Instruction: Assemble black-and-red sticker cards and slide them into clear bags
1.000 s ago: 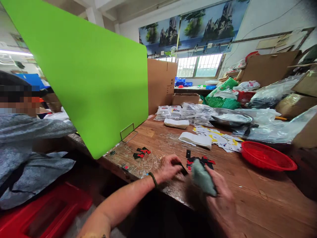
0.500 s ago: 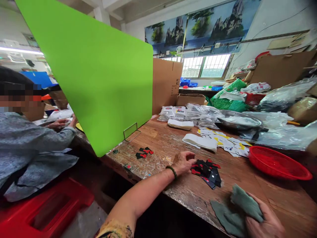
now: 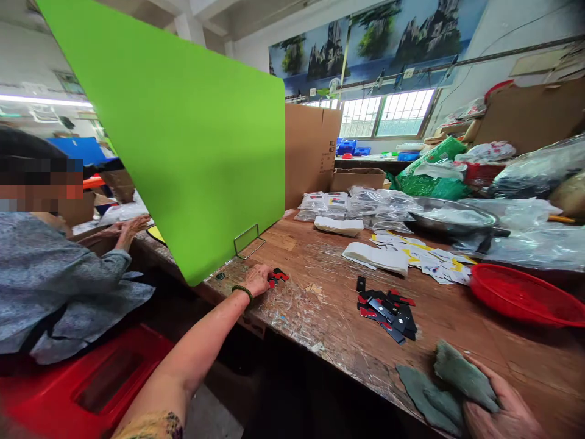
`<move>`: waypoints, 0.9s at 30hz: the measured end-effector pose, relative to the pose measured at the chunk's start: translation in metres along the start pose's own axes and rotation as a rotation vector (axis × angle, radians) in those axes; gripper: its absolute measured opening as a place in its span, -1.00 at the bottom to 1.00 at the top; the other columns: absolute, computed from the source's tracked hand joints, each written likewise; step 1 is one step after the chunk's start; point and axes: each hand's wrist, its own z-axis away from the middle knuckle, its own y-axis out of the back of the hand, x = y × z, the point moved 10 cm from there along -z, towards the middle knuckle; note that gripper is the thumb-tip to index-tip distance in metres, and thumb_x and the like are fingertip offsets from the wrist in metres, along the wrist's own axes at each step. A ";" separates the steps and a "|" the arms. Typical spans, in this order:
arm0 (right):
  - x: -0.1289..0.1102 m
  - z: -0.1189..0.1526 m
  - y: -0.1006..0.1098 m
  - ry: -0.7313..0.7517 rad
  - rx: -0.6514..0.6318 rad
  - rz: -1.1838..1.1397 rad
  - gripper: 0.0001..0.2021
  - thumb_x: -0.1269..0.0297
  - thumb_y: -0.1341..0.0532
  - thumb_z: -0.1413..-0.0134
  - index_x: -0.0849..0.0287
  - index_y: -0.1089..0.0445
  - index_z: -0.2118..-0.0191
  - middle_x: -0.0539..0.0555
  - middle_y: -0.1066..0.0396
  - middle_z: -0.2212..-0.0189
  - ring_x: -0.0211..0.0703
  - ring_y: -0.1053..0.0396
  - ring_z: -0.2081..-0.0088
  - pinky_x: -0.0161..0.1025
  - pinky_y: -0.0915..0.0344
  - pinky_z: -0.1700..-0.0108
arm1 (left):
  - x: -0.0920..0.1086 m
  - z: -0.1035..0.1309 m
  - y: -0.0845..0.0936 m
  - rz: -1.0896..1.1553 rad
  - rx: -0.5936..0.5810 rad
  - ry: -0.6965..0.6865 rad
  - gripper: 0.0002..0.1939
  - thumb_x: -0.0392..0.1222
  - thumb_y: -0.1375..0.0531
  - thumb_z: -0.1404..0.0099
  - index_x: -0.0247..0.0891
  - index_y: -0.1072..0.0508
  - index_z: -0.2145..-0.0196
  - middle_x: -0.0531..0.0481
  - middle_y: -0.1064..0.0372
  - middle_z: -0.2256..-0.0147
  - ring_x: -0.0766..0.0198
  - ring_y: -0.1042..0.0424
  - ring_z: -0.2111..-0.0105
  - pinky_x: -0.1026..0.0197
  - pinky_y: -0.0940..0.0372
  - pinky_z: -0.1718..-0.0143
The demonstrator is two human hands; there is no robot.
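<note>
Green partition (image 3: 192, 146) beside cardboard box (image 3: 309, 155), landscape banner (image 3: 375, 52) above barred window (image 3: 404, 114)

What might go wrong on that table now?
The left hand is at a small pile of black and red pieces, near the front of the table, so one might get nudged off. The green screen has a wire stand close to that hand; a bump might wobble it. The right hand holds a grey-green cloth near the front edge; it might slip off.
</note>
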 end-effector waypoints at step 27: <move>-0.111 0.006 -0.021 0.229 -0.018 -0.073 -0.37 0.31 -0.04 0.24 0.26 -0.35 -0.08 0.23 -0.40 0.08 0.15 -0.39 0.08 -0.01 -0.30 0.06 | 0.049 0.038 -0.016 0.781 0.166 0.025 -0.91 -0.37 -0.24 0.02 -0.28 -0.37 0.54 0.11 -0.33 0.53 0.39 -0.32 0.49 0.36 -0.24 0.43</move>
